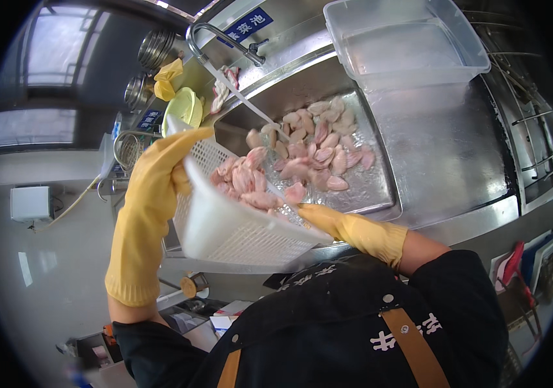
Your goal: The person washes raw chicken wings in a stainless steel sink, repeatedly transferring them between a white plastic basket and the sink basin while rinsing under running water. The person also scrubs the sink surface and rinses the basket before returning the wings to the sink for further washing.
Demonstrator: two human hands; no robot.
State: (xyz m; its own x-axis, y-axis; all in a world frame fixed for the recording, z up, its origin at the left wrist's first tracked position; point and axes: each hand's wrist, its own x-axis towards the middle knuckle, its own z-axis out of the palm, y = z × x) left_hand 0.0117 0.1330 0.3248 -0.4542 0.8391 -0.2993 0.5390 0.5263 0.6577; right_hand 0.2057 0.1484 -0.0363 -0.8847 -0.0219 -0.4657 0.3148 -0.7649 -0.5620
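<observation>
My left hand (152, 174), in a yellow rubber glove, grips the raised left rim of a white perforated plastic basket (247, 247). The basket tilts toward the sink, and raw meat pieces (245, 179) that look like chicken wing sections lie inside it. At its right end, my right hand (342, 225), gloved alike, holds the rim; its fingertips are partly hidden. Several more pieces (325, 155) are spread over the bottom of the stainless steel sink (375, 196). A stream of water (247, 99) runs onto them from the curved faucet (225, 34).
A clear plastic tub (402, 80) stands on the steel drainboard (451, 160) right of the sink. Beyond the left rim are a yellow-green colander (186, 106), a red-edged cloth (224, 89), a yellow glove (167, 77) and metal bowls (155, 50). A wire rack (538, 116) borders the far right.
</observation>
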